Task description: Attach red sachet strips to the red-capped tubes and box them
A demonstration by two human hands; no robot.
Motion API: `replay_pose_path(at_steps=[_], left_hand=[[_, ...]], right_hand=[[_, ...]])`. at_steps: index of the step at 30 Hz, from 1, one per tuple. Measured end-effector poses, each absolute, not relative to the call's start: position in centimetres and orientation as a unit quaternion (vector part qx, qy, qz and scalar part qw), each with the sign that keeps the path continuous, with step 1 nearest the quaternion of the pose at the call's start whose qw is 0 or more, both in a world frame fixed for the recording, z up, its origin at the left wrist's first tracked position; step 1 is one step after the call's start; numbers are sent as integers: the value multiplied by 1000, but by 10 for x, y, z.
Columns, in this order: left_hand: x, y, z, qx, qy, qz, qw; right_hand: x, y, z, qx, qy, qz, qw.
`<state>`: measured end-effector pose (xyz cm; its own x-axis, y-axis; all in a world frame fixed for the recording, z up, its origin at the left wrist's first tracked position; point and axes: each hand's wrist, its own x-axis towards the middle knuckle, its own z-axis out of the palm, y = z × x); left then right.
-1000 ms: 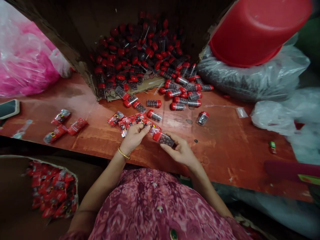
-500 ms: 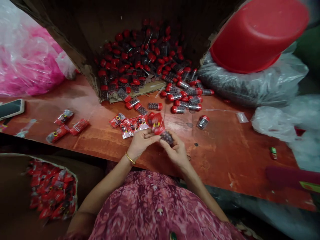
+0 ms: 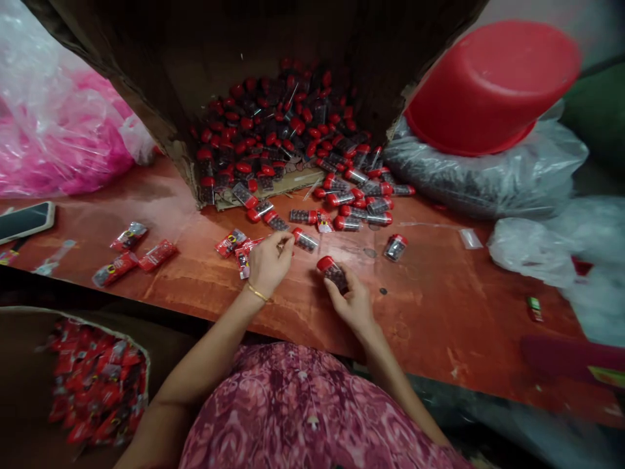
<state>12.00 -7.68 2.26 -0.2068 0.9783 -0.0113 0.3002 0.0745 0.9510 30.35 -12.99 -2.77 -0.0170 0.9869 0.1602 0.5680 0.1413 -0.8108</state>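
Observation:
My right hand (image 3: 354, 301) is closed around a small clear bottle (image 3: 332, 272) with a red cap and dark beads inside. The bottle is tilted just above the table, cap toward the upper left. My left hand (image 3: 268, 264) has its fingers pinched together over a row of flat red printed packets (image 3: 244, 254), which it partly covers. Whatever sits in that pinch is hidden. Beyond the hands, another red-capped bottle (image 3: 305, 241) lies on its side. A small red packet (image 3: 325, 221) is beside the loose bottles.
A cardboard box (image 3: 168, 137), tipped open toward me, spills red-capped bottles (image 3: 293, 124). Several filled packets (image 3: 157, 255) and a phone (image 3: 27, 221) lie left. Below left, a box contains red packets (image 3: 97, 384). A red tub (image 3: 488, 91) tops a plastic bag (image 3: 488, 176) at right.
My hands have parted. The left has drawn back left over the packets, while the right keeps the bottle. The red packet previously between them has left that spot, and another lying bottle is now visible.

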Motion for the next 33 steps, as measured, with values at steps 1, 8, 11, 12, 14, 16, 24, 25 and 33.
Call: replay_pose_path(at_steps=[1,8,11,12,14,16,24,25,33], left_hand=[[123,-66,25,545,643,426,329],[168,8,15,683,685,149,207],[183,20,7,679,686,150,215],[186,23,5,668,691,161,226],[188,26,4,639,699,188,260],[185,26,5,607,695,233,306],[169,-28,28,502,526,462,508],[169,-39,31,500,522,470,507],[161,-95,38,318,535,472,625]], right_hand=[[310,-129,-30,-620,-663,233,349],[330,-104,-35,-659,-710,45,242],[330,-98,-40,-666,-700,21,256],[330,-97,-41,-665,-697,22,268],[331,-98,-41,-649,-694,34,308],[331,-98,-37,-631,-681,53,368],[301,-84,7,-531,-467,427,564],[296,-82,10,-510,-451,463,568],[273,-101,1,-506,-469,424,586]])
